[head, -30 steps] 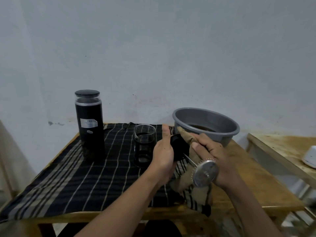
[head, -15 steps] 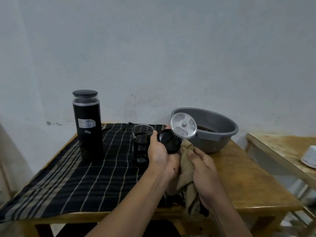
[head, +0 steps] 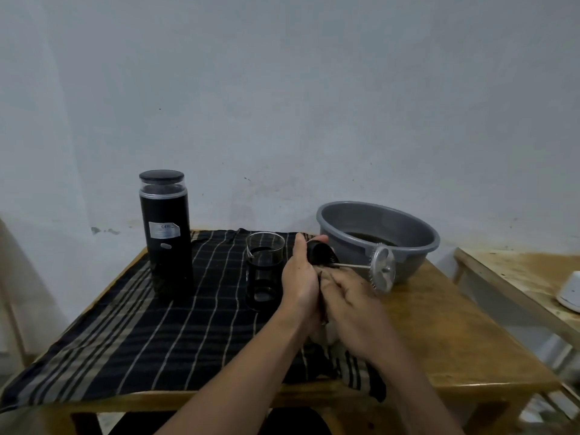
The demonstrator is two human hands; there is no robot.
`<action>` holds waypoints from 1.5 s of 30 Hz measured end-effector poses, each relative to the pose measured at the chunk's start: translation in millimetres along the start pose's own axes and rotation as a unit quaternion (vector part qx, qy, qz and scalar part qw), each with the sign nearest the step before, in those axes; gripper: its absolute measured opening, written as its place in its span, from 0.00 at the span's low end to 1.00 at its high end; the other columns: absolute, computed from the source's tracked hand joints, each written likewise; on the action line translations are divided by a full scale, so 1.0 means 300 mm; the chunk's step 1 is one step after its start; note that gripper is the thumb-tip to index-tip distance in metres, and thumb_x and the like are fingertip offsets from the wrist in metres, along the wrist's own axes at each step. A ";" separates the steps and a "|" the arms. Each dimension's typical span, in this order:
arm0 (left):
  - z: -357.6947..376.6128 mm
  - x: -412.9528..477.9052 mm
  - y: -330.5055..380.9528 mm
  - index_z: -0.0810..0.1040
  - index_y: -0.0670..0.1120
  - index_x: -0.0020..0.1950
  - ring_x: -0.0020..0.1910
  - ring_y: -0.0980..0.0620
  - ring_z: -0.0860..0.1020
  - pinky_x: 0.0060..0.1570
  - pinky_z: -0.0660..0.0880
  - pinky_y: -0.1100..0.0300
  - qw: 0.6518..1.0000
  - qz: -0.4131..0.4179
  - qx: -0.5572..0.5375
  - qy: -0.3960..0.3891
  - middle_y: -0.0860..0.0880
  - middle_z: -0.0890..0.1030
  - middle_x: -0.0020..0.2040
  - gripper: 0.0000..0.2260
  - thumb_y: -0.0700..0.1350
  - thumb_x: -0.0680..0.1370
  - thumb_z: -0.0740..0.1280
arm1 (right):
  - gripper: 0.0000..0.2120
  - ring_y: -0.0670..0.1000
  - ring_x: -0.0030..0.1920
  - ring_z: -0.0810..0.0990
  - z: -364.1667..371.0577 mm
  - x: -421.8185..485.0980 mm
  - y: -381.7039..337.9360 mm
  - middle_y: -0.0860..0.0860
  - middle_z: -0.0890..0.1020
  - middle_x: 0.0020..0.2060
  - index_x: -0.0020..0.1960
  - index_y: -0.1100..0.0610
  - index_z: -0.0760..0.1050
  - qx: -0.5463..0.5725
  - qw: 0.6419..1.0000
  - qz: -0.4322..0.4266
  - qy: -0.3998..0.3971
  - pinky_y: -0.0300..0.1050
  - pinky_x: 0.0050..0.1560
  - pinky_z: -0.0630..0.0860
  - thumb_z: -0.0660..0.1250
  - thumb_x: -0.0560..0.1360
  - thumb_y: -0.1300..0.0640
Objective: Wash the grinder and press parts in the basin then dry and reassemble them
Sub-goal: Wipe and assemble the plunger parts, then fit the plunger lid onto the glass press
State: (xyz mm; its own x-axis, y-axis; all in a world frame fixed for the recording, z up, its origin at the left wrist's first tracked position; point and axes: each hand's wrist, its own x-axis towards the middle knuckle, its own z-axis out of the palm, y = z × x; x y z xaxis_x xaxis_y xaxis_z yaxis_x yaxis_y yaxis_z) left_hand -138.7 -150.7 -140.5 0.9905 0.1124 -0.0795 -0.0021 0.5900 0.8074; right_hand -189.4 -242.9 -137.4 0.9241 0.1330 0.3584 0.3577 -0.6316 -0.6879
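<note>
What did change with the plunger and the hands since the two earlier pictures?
The plunger disc swung from near the person, up over the lid, and now points right toward the basin. The left hand keeps the black lid; the right hand stays beside it. Grinder and glass beaker unmoved.

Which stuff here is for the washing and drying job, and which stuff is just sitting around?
For the job:
- plunger, held in the left hand
- right hand
- grey basin
- glass press beaker
- black grinder

Just lying about:
- striped cloth covering the wooden table
- white object on the side table, too cut off to name
</note>
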 end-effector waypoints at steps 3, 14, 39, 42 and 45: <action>-0.005 -0.006 0.015 0.85 0.43 0.53 0.45 0.44 0.84 0.55 0.80 0.46 1.000 0.017 0.008 -0.021 0.42 0.86 0.44 0.25 0.60 0.86 0.57 | 0.13 0.42 0.56 0.83 -0.015 -0.011 -0.001 0.45 0.86 0.54 0.56 0.47 0.83 0.337 0.933 0.098 -0.083 0.39 0.58 0.79 0.59 0.84 0.54; -0.020 0.004 0.078 0.85 0.45 0.53 0.46 0.46 0.86 0.50 0.82 0.51 0.996 0.067 0.044 -0.026 0.43 0.87 0.44 0.23 0.58 0.86 0.56 | 0.18 0.41 0.70 0.69 0.027 0.059 0.025 0.42 0.73 0.67 0.73 0.38 0.70 0.042 0.996 -0.066 -0.038 0.45 0.74 0.67 0.56 0.85 0.49; -0.112 0.081 0.518 0.73 0.51 0.66 0.47 0.52 0.75 0.54 0.79 0.46 0.881 0.298 0.365 -0.030 0.51 0.76 0.49 0.10 0.51 0.86 0.61 | 0.16 0.53 0.59 0.77 -0.200 0.158 0.148 0.52 0.81 0.61 0.68 0.50 0.77 -0.128 0.983 0.123 0.055 0.55 0.62 0.75 0.58 0.84 0.47; -0.145 0.106 0.573 0.69 0.50 0.74 0.47 0.62 0.78 0.57 0.78 0.52 0.824 0.309 0.470 -0.075 0.52 0.79 0.50 0.21 0.53 0.83 0.68 | 0.14 0.50 0.56 0.77 -0.208 0.202 -0.009 0.48 0.80 0.53 0.61 0.50 0.79 -0.017 0.995 0.050 0.081 0.50 0.57 0.72 0.57 0.85 0.48; -0.141 0.115 0.608 0.66 0.51 0.77 0.54 0.66 0.80 0.56 0.74 0.67 0.794 0.308 0.515 -0.097 0.53 0.82 0.56 0.33 0.54 0.76 0.76 | 0.16 0.46 0.55 0.79 -0.178 0.263 -0.136 0.46 0.82 0.55 0.64 0.52 0.80 0.112 0.991 -0.017 0.064 0.40 0.50 0.71 0.57 0.85 0.49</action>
State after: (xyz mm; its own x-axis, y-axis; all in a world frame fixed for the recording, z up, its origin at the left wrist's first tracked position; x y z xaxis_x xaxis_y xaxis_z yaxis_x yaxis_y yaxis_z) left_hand -110.8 -5.4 -20.8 0.8475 -0.0579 0.5276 -0.4802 -0.5071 0.7157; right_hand -138.4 -247.4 -47.2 0.8913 0.0449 0.4512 0.4231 -0.4406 -0.7918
